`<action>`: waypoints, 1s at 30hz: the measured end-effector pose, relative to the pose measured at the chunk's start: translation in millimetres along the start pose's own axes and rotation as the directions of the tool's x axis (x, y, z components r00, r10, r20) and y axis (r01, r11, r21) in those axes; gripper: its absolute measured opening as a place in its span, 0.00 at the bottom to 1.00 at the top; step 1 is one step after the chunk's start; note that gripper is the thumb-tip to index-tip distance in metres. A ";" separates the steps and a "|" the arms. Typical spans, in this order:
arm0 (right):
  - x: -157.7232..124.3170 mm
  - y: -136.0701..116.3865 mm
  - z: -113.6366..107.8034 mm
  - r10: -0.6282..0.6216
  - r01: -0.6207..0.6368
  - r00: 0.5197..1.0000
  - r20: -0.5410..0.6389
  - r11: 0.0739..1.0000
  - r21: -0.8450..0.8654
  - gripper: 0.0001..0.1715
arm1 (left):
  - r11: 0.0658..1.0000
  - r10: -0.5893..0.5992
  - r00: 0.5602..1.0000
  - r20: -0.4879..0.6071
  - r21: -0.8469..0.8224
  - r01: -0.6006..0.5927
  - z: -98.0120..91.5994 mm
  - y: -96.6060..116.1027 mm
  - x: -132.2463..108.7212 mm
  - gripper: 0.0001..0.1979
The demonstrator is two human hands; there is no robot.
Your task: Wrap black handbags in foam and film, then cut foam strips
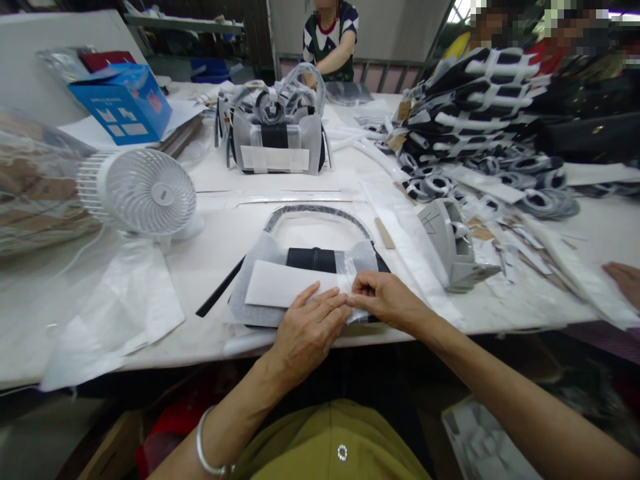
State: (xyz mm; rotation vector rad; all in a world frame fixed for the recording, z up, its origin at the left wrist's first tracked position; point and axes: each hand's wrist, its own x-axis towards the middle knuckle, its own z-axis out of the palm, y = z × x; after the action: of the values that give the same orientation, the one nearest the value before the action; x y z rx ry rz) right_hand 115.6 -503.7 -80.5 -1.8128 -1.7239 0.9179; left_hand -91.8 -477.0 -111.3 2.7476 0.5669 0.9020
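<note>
Head view: wrapped handbag (311, 259) beyond hands (313, 327) (389, 298), both touching its front.

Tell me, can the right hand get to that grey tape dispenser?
Probably yes: the grey tape dispenser stands near the right hand, with only flat white strips seen between them. That hand is busy at the wrapped handbag, though, so it might have to leave it first.

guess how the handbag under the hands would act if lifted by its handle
The handbag may feel springy at its neatly arched handle, whose glossy wrapping could be slippery. The black strap projects from one side, so it would likely dangle.
</note>
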 end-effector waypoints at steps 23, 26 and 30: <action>-46.9 25.7 -3.5 -0.682 0.608 0.726 -0.089 0.697 -0.381 0.06 | 0.986 -0.131 0.987 0.093 -0.096 0.140 -5.7 1.5 7.8 0.11; -50.7 33.2 -7.2 -0.768 0.666 0.640 -0.036 0.577 -0.473 0.09 | 0.998 -0.060 0.996 0.060 -0.028 0.062 -4.6 3.7 3.9 0.12; -52.4 22.5 -12.5 -0.735 0.610 0.674 -0.080 0.614 -0.501 0.05 | 0.998 -0.048 0.998 0.049 0.031 0.046 -1.2 4.8 1.6 0.12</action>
State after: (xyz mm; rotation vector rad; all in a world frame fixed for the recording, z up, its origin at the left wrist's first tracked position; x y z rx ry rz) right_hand 140.7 -556.3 -81.1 -1.2025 -2.2811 -0.0675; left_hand -89.9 -480.6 -108.0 2.7621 0.6383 0.8182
